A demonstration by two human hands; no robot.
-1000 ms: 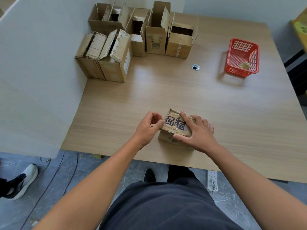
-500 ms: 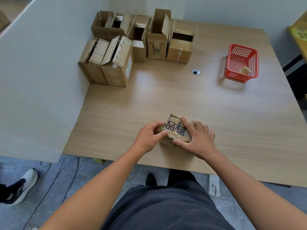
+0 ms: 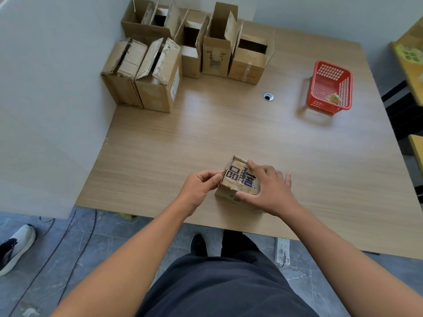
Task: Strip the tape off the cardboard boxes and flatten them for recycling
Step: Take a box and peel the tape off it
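A small box [image 3: 238,179] with blue printing sits near the front edge of a wooden table [image 3: 229,133]. The right hand [image 3: 272,191] lies flat on its top, fingers spread, pinning it down. The left hand [image 3: 200,187] pinches the box's left top edge (probably a tape end, too small to tell). Best to peel low and slowly, so the tape lifts in one strip.

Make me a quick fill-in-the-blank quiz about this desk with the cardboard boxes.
The right hand lies flat on the small box's ____ face.
The left hand pinches at that box's ____ edge.
A crumpled wad lies inside the ____ basket.
Missing words: top; left; red.
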